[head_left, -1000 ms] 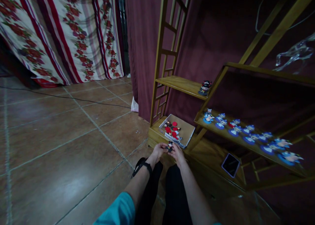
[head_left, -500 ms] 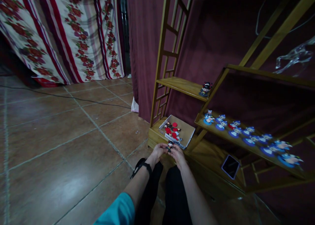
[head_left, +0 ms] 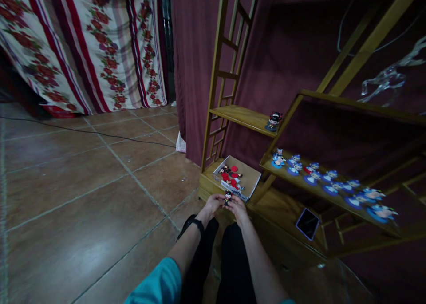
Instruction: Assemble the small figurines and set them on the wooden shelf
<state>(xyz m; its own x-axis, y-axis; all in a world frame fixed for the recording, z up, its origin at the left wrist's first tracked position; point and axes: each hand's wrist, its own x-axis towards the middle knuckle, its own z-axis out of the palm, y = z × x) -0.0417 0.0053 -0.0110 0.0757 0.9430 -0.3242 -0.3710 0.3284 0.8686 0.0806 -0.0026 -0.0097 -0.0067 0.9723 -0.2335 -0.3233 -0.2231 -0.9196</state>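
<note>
Between my two hands is a small black-haired figurine (head_left: 228,198), held upright in front of the box. My left hand (head_left: 213,205) grips its left side with closed fingers, and my right hand (head_left: 239,207) closes on its right side. Just beyond the fingers, a shallow cardboard box (head_left: 249,176) holds several figurines with red bases (head_left: 229,178), lying down in its left part. A similar dark figurine (head_left: 274,121) stands on the shelf above, at its right end.
The wooden shelf unit (head_left: 244,117) rises ahead of me. Its lower right shelf carries several blue-based figurines (head_left: 313,178). A tablet or phone (head_left: 308,224) lies on the bottom board. A clear horse-like ornament (head_left: 386,83) is at upper right. A black cable (head_left: 100,134) crosses the tiled floor.
The view has shifted slightly, so the shelves appear a little farther left. Both hands still hold the figurine in nearly the same pose.
</note>
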